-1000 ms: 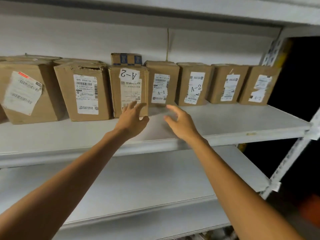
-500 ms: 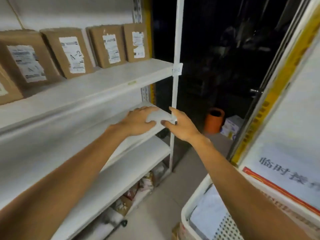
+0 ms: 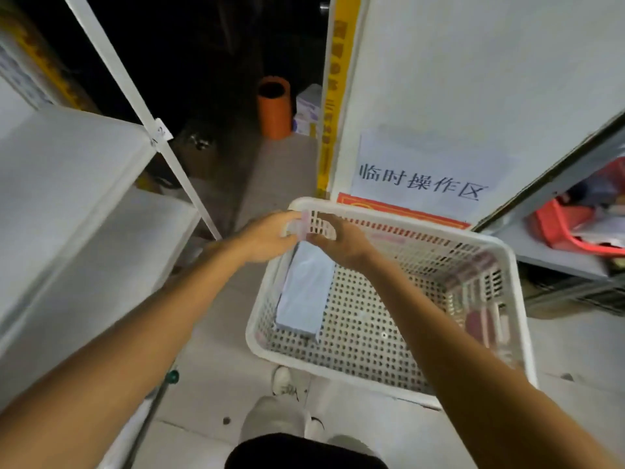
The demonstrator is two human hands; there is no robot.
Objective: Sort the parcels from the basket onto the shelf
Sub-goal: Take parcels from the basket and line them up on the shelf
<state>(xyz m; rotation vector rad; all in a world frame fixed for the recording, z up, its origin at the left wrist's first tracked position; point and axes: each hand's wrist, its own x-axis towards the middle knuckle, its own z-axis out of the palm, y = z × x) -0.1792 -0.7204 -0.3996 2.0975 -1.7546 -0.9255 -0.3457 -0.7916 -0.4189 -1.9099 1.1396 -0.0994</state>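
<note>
1. A second ago my hands were up at the shelf beside the row of brown boxes. Since then I have turned right and down, and the view is now on the basket (image 3: 382,340) on the floor. The shelf (image 3: 67,170) sits at my 9 o'clock, its boards bare in this view.

2. Both hands are now over the basket's far-left corner, at about 12 o'clock from me. The left hand (image 3: 267,236) is just outside the rim, fingers loosely curled and carrying nothing that I can see. The right hand (image 3: 341,245) is partly open, fingers bent toward the corner wall. I cannot tell whether either is touching the plastic or only hovering.

3. One parcel (image 3: 304,289), a pale blue flat package, lies inside along the left wall, its far end just under my right hand. Neither hand has it yet.

4. By the right wall, at 3 o'clock in the basket, I see some pinkish shapes, too blurred to name.

5. My reading: the last placement is done and the next pick is beginning. The blue parcel looks like the obvious one to take, then back to the shelf.
</note>
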